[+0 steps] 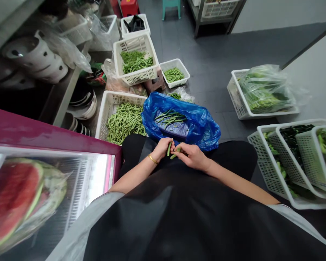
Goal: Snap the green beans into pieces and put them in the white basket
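Green beans are in your two hands, just over your black apron. Your left hand is closed small and holds one long bean near its end, so the bean stands up. A gold bangle sits on that wrist. Your right hand is closed small too, and its fingertips pinch a short bit of bean. Your two hands are almost touching.

At 12 o'clock, just past your hands, a blue plastic bag lies open with some beans in it. At 11 o'clock, a white basket is full of beans. Farther out, a bigger-looking white basket and a small white basket hold beans too.

At 2 o'clock, a clear bag of leafy greens sits in a white crate. At 3 o'clock, more white crates hold leaves. At 8 o'clock, cut watermelon lies under glass in a fridge with a pink edge.
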`<state>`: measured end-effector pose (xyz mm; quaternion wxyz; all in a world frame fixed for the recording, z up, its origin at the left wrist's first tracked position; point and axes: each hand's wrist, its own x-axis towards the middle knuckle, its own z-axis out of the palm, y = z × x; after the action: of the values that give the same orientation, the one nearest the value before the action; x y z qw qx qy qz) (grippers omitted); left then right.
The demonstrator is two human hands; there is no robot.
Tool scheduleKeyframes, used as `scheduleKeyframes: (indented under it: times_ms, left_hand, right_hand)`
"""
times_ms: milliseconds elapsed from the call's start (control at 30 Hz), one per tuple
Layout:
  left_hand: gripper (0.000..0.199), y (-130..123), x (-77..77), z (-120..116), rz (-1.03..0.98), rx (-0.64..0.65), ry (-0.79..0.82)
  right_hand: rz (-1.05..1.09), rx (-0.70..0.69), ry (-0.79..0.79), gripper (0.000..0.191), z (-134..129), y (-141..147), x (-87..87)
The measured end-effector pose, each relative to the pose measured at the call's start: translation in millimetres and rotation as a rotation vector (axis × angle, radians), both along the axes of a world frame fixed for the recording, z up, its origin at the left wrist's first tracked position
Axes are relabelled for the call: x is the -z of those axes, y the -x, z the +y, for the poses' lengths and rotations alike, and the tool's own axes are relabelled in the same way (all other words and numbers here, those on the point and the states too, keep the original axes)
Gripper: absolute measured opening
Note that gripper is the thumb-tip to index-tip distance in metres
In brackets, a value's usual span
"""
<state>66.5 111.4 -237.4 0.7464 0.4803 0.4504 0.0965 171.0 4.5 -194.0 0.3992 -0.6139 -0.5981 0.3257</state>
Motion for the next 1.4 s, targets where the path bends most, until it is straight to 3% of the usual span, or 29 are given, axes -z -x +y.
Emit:
scheduleKeyframes:
  times_ms: [100,167,300,367,433,533,567,633,700,733,833,867,900,967,1033,1167,1267,1400]
  left_hand:
    - [0.016,1.4,-2.5,-1.8,-0.067,0.119,0.046]
    - [0.015,2.8,-6.1,-4.6,-0.08,0.251,-0.005]
    - [0.02,4.8,-12.7,-6.0,0.018,0.443,-0.356]
    - [0.021,5.4,-16.0,-4.0,0.047,0.524,-0.537]
    - [0.021,5.9,-19.5,-2.1,0.048,0.585,-0.64]
    - [0.023,5.4,-21.7,-2.9,-0.06,0.627,-0.492]
    - [0.024,4.5,-20.7,-4.0,-0.117,0.607,-0.385]
    - [0.03,1.5,-15.5,-5.4,-0.209,0.509,-0.143]
    - [0.038,-1.8,-6.9,-2.4,-0.229,0.336,0.097]
    - [0.042,-2.8,-1.8,1.5,-0.218,0.228,0.214]
    - [0.05,-1.9,13.3,19.2,-0.187,-0.09,0.467]
    - [0.049,-0.7,17.7,25.0,-0.193,-0.153,0.5]
    - [0.046,0.4,21.6,29.6,-0.205,-0.187,0.51]
    - [0.04,1.7,27.4,34.8,-0.229,-0.174,0.507]
    - [0.036,1.9,30.0,35.9,-0.233,-0.112,0.513]
    - [0.03,2.4,28.5,37.8,-0.209,-0.053,0.558]
    - [0.023,2.9,28.9,42.0,-0.2,-0.104,0.583]
    - [0.026,-3.9,37.6,44.3,-0.175,-0.151,0.648]
  right_hand:
    - [0.069,0.017,0.22,0.013,1.7,-2.5,20.8]
    - [-0.063,0.04,0.242,0.016,5.2,-11.0,29.7]
    - [-0.579,-0.141,0.292,0.029,6.4,-27.7,22.6]
    - [-0.719,-0.242,0.38,0.035,4.2,-33.4,12.9]
    - [-0.674,-0.318,0.436,0.04,2.8,-37.0,5.7]
    - [-0.155,-0.403,0.453,0.05,6.9,-38.8,6.2]
    - [0.072,-0.338,0.404,0.053,10.2,-39.2,9.5]
    - [0.409,-0.029,0.24,0.062,18.8,-41.9,19.8]
    - [0.472,0.237,0.165,0.066,27.9,-49.2,31.9]
    - [0.413,0.219,0.236,0.064,32.2,-54.5,37.4]
    - [-0.047,-0.243,0.673,0.041,47.5,-71.7,49.2]
    - [-0.243,-0.358,0.756,0.034,55.7,-75.9,51.9]
    - [-0.428,-0.389,0.771,0.03,66.5,-78.8,54.4]
    - [-0.717,-0.253,0.657,0.031,96.3,-81.2,60.7]
    - [-0.873,-0.086,0.541,0.037,133.1,-81.1,69.2]
    - [-0.929,-0.088,0.53,0.034,187.6,-80.3,82.5]
    - [-0.919,-0.1,0.472,0.035,180.0,-78.2,79.5]
    - [-0.78,-0.068,0.176,0.037,110.8,-63.1,68.0]
